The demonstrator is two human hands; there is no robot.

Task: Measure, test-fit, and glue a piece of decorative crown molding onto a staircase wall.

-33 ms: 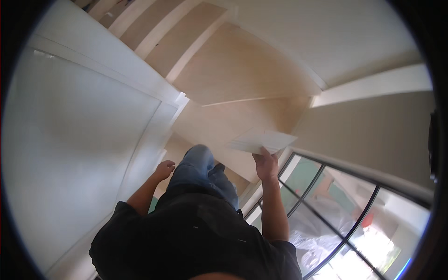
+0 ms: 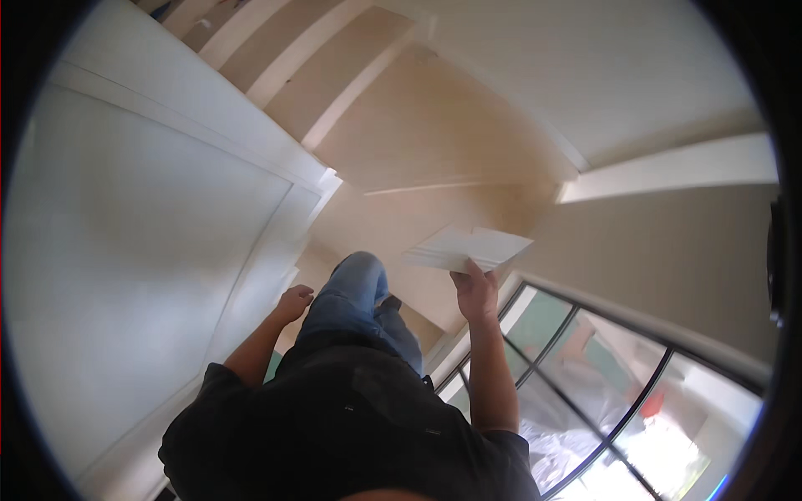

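My right hand (image 2: 476,292) is closed on the near edge of a thin white flat piece (image 2: 468,244). Its outline is angular, with a notch at the far side and faint parallel lines along the near side. Whether it is paper or board I cannot tell. The thumb lies on top; the other fingers are mostly hidden. At my left side, my left hand (image 2: 294,302) hangs low beside my raised jeans-clad knee (image 2: 357,284), near the white panelled side. Its fingers are loosely bent and apart, with nothing seen in them.
Pale wooden stairs (image 2: 334,75) rise at the far left beyond a wide landing tread (image 2: 468,125). A white panelled side (image 2: 159,225) borders the left. On the right, a beige wall (image 2: 660,250) meets a black-framed window (image 2: 614,434), with plastic sheeting (image 2: 576,401) behind the glass.
The view has shifted slightly, and the white piece shows at a slightly different tilt in my right hand. Both hands keep nearly the same place.
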